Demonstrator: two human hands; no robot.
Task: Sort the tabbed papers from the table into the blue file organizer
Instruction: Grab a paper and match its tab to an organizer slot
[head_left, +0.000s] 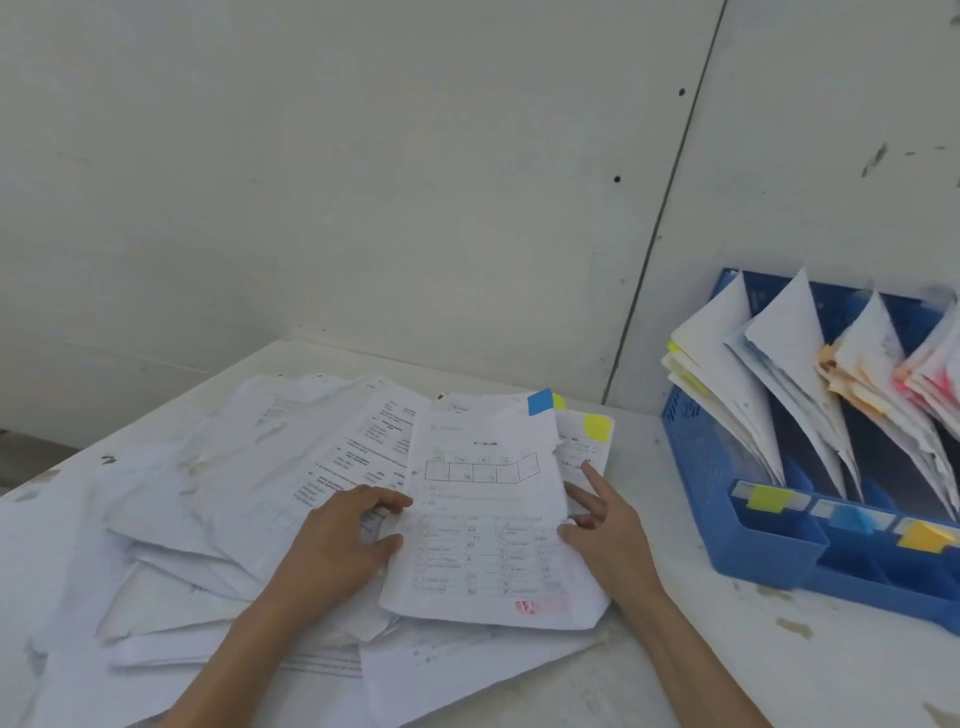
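Lying atop the loose paper pile (234, 493) on the table (675, 675), the blue-tabbed sheet (483, 509) is pinched at its left edge by the left hand (337, 545). The right hand (605, 525), fingers spread, touches its right edge. Light, limp and already creased, it probably travels best to the blue file organizer (753, 551) held by both side edges.

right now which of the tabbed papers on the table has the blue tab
The top sheet, held by the left hand: its corner tab is blue, the sheets beneath show yellow tabs.
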